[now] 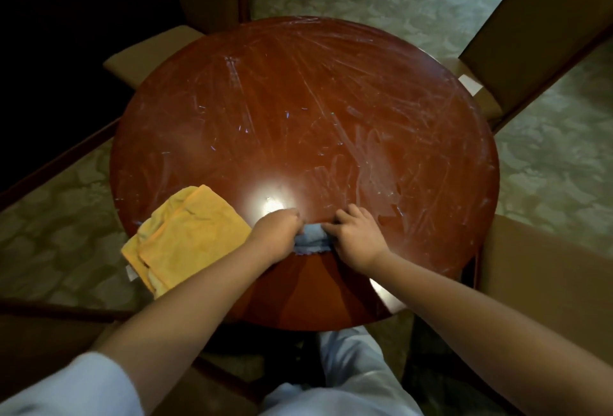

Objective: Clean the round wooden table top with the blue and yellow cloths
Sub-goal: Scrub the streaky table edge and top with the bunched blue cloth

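Both hands are meeting at the near middle of the round wooden bench point(298, 110), each gripping one end of the bunched blue cloth point(311, 239). The left hand point(277, 233) is curling into a tight fist around the cloth's left end, knuckles pointing far. The right hand point(356, 238) is bending its fingers over the right end, fingertips pressing down on the fabric. The blue cloth is lying on the bench surface between them, its frilled edge showing toward the near side. The yellow cloth point(185, 236) is lying folded just left of the left hand, hanging partly over the bench's near-left edge. White smears and streaks are covering much of the reddish top, thickest on the right. Tan chairs point(544, 37) are standing around the bench on patterned carpet point(557, 150).
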Motion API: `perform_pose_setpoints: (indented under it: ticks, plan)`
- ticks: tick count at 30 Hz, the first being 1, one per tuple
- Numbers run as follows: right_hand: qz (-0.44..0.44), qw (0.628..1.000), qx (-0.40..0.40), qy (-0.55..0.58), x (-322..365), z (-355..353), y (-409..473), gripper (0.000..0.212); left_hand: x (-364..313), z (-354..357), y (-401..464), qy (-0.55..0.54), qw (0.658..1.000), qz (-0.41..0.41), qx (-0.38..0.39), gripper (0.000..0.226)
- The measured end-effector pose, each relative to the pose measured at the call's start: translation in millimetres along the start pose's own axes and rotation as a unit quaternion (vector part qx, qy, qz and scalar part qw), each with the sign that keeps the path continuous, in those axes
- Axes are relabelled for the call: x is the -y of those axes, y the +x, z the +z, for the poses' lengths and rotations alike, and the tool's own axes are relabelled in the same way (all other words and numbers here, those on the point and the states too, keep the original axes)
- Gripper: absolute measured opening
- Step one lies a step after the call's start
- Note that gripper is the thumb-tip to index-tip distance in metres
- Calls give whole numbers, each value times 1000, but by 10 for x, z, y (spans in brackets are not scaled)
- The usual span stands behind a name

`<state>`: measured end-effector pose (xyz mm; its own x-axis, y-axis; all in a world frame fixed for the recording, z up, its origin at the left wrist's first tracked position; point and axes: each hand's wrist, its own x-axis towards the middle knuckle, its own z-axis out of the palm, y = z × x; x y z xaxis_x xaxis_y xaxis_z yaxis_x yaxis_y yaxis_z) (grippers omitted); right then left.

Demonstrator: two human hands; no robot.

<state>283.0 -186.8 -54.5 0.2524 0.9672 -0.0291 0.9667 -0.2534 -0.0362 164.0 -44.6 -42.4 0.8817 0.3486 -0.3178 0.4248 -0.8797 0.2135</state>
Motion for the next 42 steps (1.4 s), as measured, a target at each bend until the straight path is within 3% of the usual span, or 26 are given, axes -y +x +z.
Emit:
perform_pose_setpoints:
  ticks: [5,9,13,18,25,27,29,31,32,35,38,42]
  plan:
    - [-80,997,10,1,47,103,-363,29,-52,143,-302,35,998,53,26,14]
    - [-35,999,-5,-6,-12,-42,63,25,18,61,-114,53,998,11,-38,14]
    - [-8,1000,28,6,52,-54,154,29,6,-23,-30,53,998,-11,-20,8]
    - [-94,994,-44,33,133,176,-488,29,23,232,-381,66,991,113,3,12]
    - [-18,999,-34,-9,9,81,105,41,22,-11,-56,110,994,0,-29,13]
    - [-36,999,-34,-3,37,105,-29,40,-43,-20,-130,120,993,21,-9,9]
    - [-58,997,-46,31,50,168,-324,36,-103,89,-271,114,989,93,-14,5]
    - [-62,995,-56,49,43,232,-600,32,-167,173,-410,119,976,184,-8,24]
    - [-56,996,-53,49,30,253,-666,32,-186,186,-440,123,974,188,-14,32]
    - [-27,998,-53,30,-69,238,-552,32,-261,151,-318,120,980,152,-38,26]
    - [10,1000,-12,22,-154,95,-345,39,-290,128,-116,78,994,53,-53,16]
    - [37,997,16,60,-144,90,-542,40,-378,172,-193,55,995,69,-37,20]
